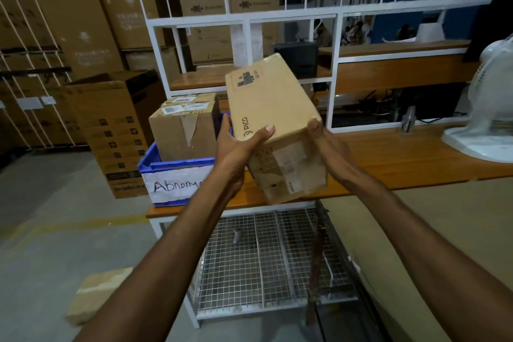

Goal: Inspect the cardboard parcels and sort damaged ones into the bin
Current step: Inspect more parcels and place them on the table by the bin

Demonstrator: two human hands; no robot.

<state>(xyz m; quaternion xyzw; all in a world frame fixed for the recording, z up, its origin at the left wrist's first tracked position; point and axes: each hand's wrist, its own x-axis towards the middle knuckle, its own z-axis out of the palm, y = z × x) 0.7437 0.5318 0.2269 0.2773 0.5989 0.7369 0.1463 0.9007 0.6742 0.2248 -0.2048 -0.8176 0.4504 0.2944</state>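
I hold a long brown PICO parcel (273, 108) tilted in the air above the wooden table (402, 158). My left hand (238, 144) grips its near left edge, thumb on top and fingers down the side. My right hand (326, 144) holds the near right corner from the other side. A blue bin (172, 172) with a white label reading "Abnorm…" stands at the table's left end, just left of the parcel. Inside the bin sits a taped brown parcel (184, 125) with shipping labels on top.
A tall open carton (116, 130) stands on the floor left of the bin. A small parcel (94, 294) lies on the floor at lower left. A wire-mesh shelf (266, 258) sits under the table. A white fan (488, 108) stands at the right. White racking (247, 19) rises behind.
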